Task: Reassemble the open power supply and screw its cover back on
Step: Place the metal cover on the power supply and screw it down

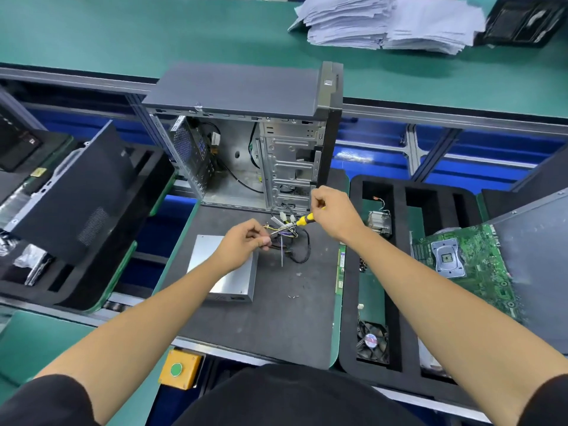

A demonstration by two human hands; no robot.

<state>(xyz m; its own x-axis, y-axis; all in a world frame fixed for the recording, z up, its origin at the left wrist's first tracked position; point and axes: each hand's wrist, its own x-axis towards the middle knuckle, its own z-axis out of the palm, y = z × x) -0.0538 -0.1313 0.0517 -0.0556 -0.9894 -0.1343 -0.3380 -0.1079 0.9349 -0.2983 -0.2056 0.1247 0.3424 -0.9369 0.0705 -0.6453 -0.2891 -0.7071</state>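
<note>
I stand at a green workbench (92, 35) under even, bright light. Far right lies a heap of white papers (390, 23). Blue panels (491, 142) run behind a grey metal rail (445, 113) across the middle.

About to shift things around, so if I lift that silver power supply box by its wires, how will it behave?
The power supply is a sheet-metal box, so probably stiff and heavy for its size. Its wire bundle looks loose and floppy, so it would likely swing. Flat sides suggest it slides rather than rolls.
</note>
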